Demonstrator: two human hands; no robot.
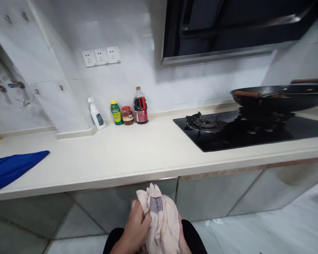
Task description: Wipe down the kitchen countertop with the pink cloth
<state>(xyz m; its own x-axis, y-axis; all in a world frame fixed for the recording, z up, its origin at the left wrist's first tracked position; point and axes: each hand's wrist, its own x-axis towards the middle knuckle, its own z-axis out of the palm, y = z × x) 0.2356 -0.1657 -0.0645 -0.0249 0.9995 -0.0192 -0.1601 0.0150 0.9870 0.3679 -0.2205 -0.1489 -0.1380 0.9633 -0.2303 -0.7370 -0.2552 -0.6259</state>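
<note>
A bunched, pale pinkish cloth (169, 218) with a grey-purple stripe hangs in front of the lower cabinets, below the counter edge. My left hand (136, 224) grips its left side, fingers curled into the folds. On the other side, my right hand (183, 236) holds the cloth's edge; most of its fingers are hidden behind the fabric. Both hands are over my dark-clad legs, apart from the counter.
On the pale counter (116, 155) stand a white spray bottle (97, 114), a green bottle (116, 113), a red-lidded jar (127, 115) and a dark sauce bottle (141, 107). A blue cloth (16, 167) lies left. The black gas stove (222, 141) bears a wok (281, 100), under a range hood (228, 31).
</note>
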